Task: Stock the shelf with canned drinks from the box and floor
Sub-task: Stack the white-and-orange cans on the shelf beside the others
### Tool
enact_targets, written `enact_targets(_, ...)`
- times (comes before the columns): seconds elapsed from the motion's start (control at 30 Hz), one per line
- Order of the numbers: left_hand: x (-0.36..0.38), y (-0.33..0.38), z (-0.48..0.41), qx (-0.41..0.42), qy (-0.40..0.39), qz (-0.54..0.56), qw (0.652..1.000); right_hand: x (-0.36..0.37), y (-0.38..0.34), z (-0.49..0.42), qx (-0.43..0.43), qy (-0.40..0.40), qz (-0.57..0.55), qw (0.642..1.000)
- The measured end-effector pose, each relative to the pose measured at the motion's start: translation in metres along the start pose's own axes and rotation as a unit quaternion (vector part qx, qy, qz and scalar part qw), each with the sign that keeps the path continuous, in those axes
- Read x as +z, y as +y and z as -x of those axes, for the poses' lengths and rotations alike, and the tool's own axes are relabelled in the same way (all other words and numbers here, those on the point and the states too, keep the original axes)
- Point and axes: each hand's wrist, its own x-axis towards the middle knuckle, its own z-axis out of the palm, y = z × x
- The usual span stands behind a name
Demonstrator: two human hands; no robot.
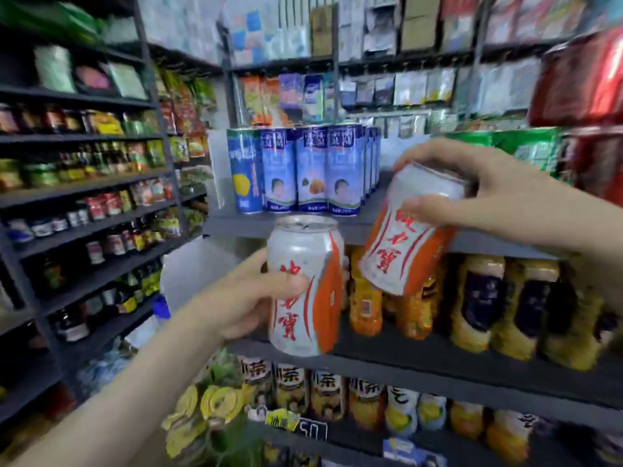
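Note:
I hold one white-and-orange drink can in each hand, both with red characters. My left hand [249,294] grips the left can [305,284] upright, in front of the shelf's middle board. My right hand [472,190] holds the right can [408,237] from above by its top rim, tilted, its base hanging over the front edge of the dark upper shelf board [488,242]. Several tall blue cans [303,170] stand at the left end of that board. The box and the floor are out of sight.
Orange and yellow juice bottles [472,305] fill the board below, and tea bottles [323,396] the one under that. Red cans [586,79] are stacked at the upper right. A dark rack of jars and snacks [84,197] runs along the left.

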Motion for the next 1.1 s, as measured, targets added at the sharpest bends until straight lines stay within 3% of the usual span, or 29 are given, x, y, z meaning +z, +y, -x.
enact_targets(0.1, -0.009, 0.031, -0.038, 0.039, -0.025, -0.068, 0.997, -0.024, -0.017, -0.038, 0.044, -0.014, 0.056, 0.997)
enact_targets(0.33, -0.005, 0.054, -0.094, 0.109, 0.015, -0.106, 0.988, -0.042, 0.002, -0.105, 0.135, -0.072, 0.216, 0.964)
enact_targets(0.57, -0.011, 0.066, -0.109, 0.132, 0.037, -0.115, 0.984, -0.046, 0.028, -0.147, 0.188, -0.165, 0.266, 0.931)
enact_targets(0.93, -0.049, 0.107, -0.113, 0.203, 0.017, -0.096, 0.974, -0.058, 0.041, -0.184, 0.258, -0.249, 0.366, 0.859)
enact_targets(1.1, -0.054, 0.106, -0.119, 0.209, 0.024, -0.094, 0.973, -0.048, 0.053, -0.192, 0.241, -0.231, 0.485, 0.809)
